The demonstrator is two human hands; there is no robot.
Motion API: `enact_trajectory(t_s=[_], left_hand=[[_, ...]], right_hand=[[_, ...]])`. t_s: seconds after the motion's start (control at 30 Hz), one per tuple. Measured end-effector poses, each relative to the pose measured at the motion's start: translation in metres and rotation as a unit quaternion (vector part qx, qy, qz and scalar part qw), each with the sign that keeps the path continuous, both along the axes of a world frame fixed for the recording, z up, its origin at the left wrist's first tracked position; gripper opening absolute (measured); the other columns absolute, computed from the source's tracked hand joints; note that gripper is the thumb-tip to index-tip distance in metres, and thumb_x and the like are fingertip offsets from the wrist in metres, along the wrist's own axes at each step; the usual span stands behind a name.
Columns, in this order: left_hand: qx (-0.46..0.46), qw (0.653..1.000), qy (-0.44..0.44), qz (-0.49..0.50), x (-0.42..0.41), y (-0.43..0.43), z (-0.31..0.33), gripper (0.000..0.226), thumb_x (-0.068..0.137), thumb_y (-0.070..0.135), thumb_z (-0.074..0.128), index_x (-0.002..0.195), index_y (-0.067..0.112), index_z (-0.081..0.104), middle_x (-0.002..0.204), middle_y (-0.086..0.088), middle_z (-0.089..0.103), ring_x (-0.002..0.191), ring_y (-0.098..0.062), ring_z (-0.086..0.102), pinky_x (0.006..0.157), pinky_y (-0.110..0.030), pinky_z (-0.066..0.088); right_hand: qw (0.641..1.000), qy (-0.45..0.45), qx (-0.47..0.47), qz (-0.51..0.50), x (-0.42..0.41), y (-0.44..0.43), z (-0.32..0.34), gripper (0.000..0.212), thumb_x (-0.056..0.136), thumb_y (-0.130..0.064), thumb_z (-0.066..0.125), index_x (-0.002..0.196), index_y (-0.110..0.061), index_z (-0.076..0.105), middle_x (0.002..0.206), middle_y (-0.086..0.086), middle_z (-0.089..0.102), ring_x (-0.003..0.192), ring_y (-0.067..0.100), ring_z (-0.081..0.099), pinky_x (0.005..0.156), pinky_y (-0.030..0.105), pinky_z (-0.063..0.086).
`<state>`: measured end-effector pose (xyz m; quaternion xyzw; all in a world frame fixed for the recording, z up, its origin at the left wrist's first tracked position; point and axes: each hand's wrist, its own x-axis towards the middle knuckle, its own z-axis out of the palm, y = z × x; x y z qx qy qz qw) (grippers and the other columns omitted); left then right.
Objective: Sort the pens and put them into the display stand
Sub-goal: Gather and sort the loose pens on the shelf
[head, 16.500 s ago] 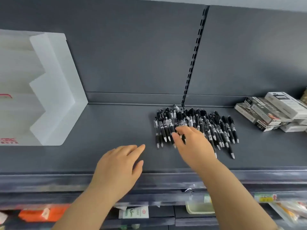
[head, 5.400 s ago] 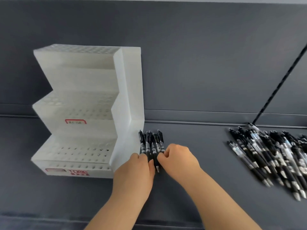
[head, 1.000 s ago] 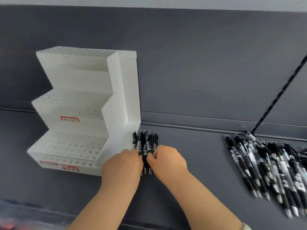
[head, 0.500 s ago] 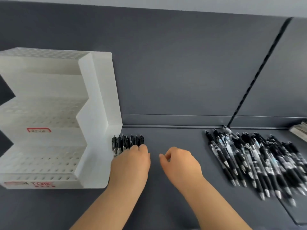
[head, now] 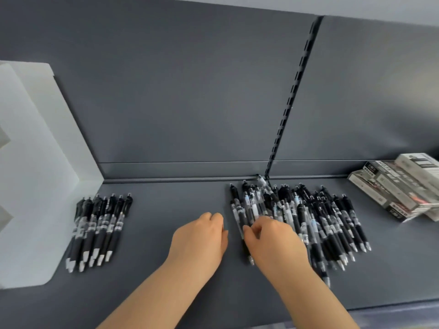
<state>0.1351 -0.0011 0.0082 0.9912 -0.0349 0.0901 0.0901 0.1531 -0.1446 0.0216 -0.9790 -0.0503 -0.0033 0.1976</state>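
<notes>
Nothing can be read with certainty. The stacked boxes [head: 399,186] at the right carry dark and white print, but it is too blurred to make out. The loose pens [head: 308,214] and the row of pens [head: 99,224] bear pale label bands, too small to read.

The display stand [head: 35,186] is cut off left; boxes [head: 392,186] seem blurred.
</notes>
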Motion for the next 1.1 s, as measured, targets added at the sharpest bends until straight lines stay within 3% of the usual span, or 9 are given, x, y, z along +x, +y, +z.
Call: enact_trajectory(t_s=[0.3,0.53,0.67,1.1], left_hand=[[0.013,0.995,0.046,0.082,0.022,-0.062,-0.008,0.024,0.098,0.043,0.032,0.099,0.022,0.043,0.094,0.008,0.049,0.08,-0.014,0.058,0.059,-0.026,0.04],[0.072,0.976,0.101,0.181,0.033,-0.076,-0.01,0.033,0.098,0.043,0.026,0.094,0.018,0.048,0.078,0.007,0.046,0.067,-0.015,0.049,0.049,-0.025,0.031],[0.091,0.971,0.111,0.193,0.034,-0.081,-0.009,0.031,0.098,0.04,0.027,0.084,0.019,0.045,0.07,0.009,0.044,0.066,-0.015,0.05,0.044,-0.024,0.024],[0.003,0.983,0.072,0.169,0.018,-0.11,0.006,0.036,0.097,0.045,0.029,0.068,0.024,0.034,0.07,0.006,0.049,0.063,-0.012,0.049,0.054,-0.026,0.038]], right_hand=[[1.0,0.008,0.005,0.021,0.025,-0.071,0.006,0.028,0.095,-0.045,0.041,0.079,-0.026,0.052,0.061,-0.008,0.052,0.05,0.007,0.045,0.042,0.021,0.03],[0.997,0.031,0.015,0.07,0.038,-0.098,0.001,0.031,0.096,-0.044,0.04,0.077,-0.023,0.052,0.062,-0.006,0.055,0.05,0.01,0.048,0.044,0.021,0.038],[0.995,0.033,0.012,0.098,0.045,-0.109,0.0,0.031,0.096,-0.045,0.04,0.08,-0.023,0.053,0.059,-0.007,0.051,0.047,0.008,0.043,0.043,0.02,0.034],[0.992,0.019,0.004,0.129,0.051,-0.131,0.001,0.031,0.096,-0.044,0.04,0.082,-0.021,0.054,0.066,-0.005,0.057,0.056,0.013,0.052,0.048,0.023,0.041]])
